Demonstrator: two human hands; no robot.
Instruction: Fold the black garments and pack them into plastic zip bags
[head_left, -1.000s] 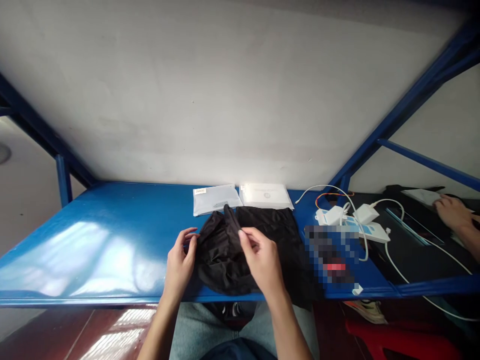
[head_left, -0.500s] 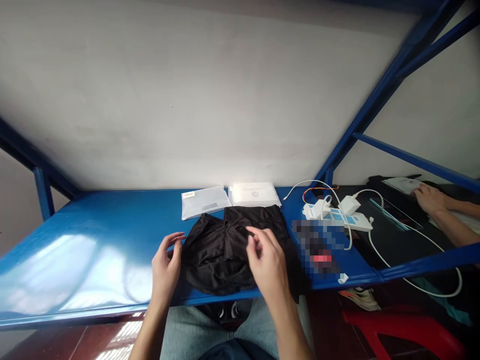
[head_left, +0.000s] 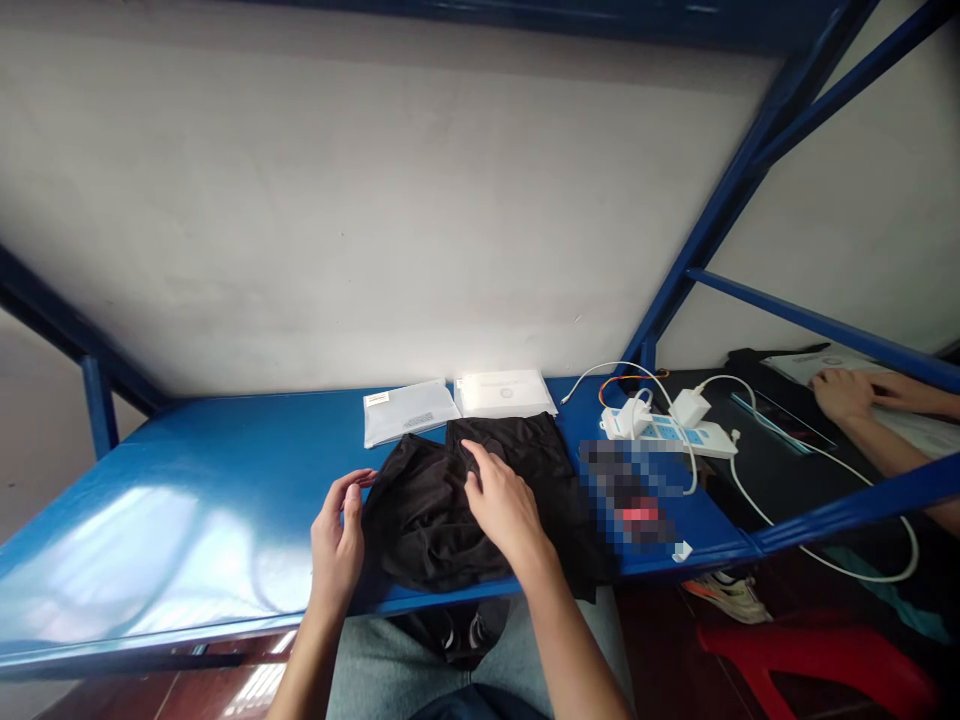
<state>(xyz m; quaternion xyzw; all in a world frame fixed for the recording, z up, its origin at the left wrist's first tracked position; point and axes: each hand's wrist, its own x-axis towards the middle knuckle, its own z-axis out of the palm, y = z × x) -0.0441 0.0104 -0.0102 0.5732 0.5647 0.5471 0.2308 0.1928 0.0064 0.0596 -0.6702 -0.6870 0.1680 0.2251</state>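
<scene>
Below a pale wall [head_left: 360,200], the blue table [head_left: 247,440] bears a black garment [head_left: 420,540] by its front edge. Pinched up a second ago, the cloth is now let go, so handling seems to have passed from lifting to arranging. Over its middle the right hand [head_left: 506,500] spreads loosely, gripping nothing; the left hand [head_left: 337,530], half open and empty, is at its left side, contact unclear.
</scene>
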